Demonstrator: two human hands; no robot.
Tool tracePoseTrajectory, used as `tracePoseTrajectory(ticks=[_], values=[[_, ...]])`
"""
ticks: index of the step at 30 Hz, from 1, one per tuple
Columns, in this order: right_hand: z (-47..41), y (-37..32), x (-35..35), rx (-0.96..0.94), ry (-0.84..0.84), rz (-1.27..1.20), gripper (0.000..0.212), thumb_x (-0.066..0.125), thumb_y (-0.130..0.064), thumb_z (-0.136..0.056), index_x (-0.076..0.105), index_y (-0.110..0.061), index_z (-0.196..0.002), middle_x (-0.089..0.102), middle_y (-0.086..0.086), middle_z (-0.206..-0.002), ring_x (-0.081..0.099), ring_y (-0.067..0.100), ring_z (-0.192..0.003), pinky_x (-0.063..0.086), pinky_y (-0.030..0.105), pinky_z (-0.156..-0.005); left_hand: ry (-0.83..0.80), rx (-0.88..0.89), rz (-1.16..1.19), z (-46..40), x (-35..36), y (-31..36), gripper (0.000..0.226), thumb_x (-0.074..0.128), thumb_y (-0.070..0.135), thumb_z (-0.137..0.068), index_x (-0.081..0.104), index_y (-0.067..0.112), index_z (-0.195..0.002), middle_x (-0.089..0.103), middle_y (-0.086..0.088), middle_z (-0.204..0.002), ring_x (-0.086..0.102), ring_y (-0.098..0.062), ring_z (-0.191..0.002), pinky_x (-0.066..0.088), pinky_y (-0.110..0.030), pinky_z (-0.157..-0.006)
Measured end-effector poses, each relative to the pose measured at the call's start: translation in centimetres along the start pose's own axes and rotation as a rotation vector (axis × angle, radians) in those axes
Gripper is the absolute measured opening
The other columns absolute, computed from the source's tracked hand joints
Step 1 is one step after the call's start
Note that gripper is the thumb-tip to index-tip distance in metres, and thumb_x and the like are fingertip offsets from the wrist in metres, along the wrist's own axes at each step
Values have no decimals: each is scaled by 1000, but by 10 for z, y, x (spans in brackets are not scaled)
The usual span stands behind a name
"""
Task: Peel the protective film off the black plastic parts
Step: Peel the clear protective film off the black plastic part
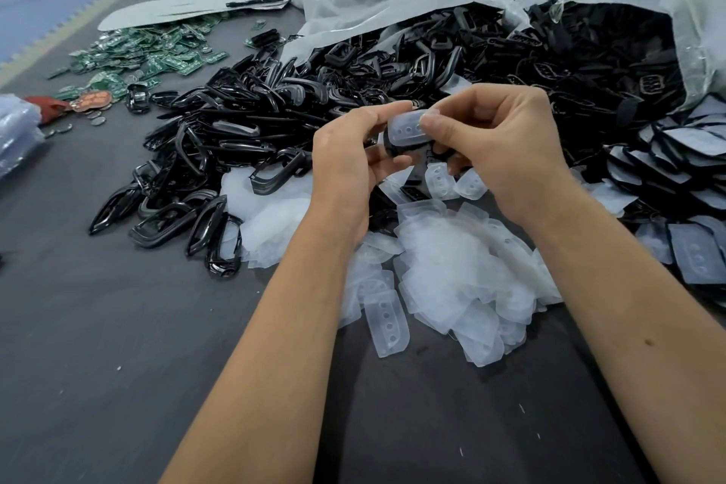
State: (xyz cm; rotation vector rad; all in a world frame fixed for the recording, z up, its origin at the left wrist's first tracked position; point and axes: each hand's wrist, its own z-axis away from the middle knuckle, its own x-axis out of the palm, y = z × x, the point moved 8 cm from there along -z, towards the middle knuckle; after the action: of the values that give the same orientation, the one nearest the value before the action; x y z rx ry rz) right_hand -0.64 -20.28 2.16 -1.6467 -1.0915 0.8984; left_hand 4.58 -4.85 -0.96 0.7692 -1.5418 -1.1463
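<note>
The black plastic part (396, 147) sits between both hands above the heap of peeled films (440, 267), gripped from below by the left hand (355, 153), while the right hand (495, 141), nearer the film (406, 128), pinches its lifted upper edge.

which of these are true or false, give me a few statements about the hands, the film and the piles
1. Both hands hold one black part between them. True.
2. The right hand pinches the translucent film on that part. True.
3. The left hand rests flat on the table. False: it grips the part, lifted above the piles.
4. Peeled films lie heaped below the hands. True.
5. The green circuit boards lie at the right. False: they lie far left.
</note>
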Motion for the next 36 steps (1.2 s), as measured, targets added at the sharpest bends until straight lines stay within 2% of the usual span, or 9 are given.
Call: tracePoseTrajectory(ticks=[5,8,13,17,19,23,28,36], values=[[-2,6,-6,1,57,130,16,89,-9,-81,74,-6,-87,75,10,-72,66,17,-51,52,27,-46,3,6,-24,0,0,0,35,50,20,-91,81,6,-100,73,-26,-112,66,-32,-81,59,-30,-68],[-3,6,-9,-8,80,187,21,92,-13,-77,72,-10,-81,74,6,-68,66,19,-48,50,26,-45,4,2,-48,-2,-1,-1,36,52,23,-88,82,7,-100,71,-25,-118,64,-35,-83,59,-32,-69],[-3,5,-11,-11,108,222,22,93,-18,-76,71,-15,-75,72,4,-63,65,19,-47,49,26,-45,-27,12,-81,-1,0,0,34,50,20,-92,82,8,-101,77,-18,-107,68,-29,-75,57,-27,-62],[-4,4,-12,-4,127,225,22,92,-19,-76,71,-17,-72,72,3,-62,65,18,-46,49,26,-44,-34,33,-89,-1,1,1,31,51,11,-95,82,8,-98,78,-17,-102,69,-27,-75,55,-24,-59],[-4,4,-12,-6,131,228,22,92,-19,-77,71,-18,-72,72,3,-61,65,17,-46,49,26,-44,-37,61,-131,-1,1,1,27,56,3,-95,81,9,-100,78,-14,-98,70,-20,-75,55,-22,-61],[-4,4,-14,1,146,241,22,92,-19,-77,70,-18,-71,71,2,-61,63,16,-46,48,25,-43,-60,90,-187,0,3,1,27,61,-6,-93,79,13,-99,78,-3,-84,68,-9,-63,54,-19,-60],[-4,3,-14,1,146,267,22,91,-21,-77,70,-20,-71,71,2,-62,63,14,-48,47,24,-46,-71,84,-162,0,4,0,23,63,-6,-93,78,9,-102,77,-3,-81,67,-8,-61,53,-18,-59],[-4,9,-15,61,130,208,21,91,-22,-77,72,-14,-72,73,6,-64,61,18,-44,45,25,-41,-60,97,-165,-1,4,1,26,63,-10,-91,78,10,-100,77,-6,-79,63,-10,-53,50,-17,-56]])
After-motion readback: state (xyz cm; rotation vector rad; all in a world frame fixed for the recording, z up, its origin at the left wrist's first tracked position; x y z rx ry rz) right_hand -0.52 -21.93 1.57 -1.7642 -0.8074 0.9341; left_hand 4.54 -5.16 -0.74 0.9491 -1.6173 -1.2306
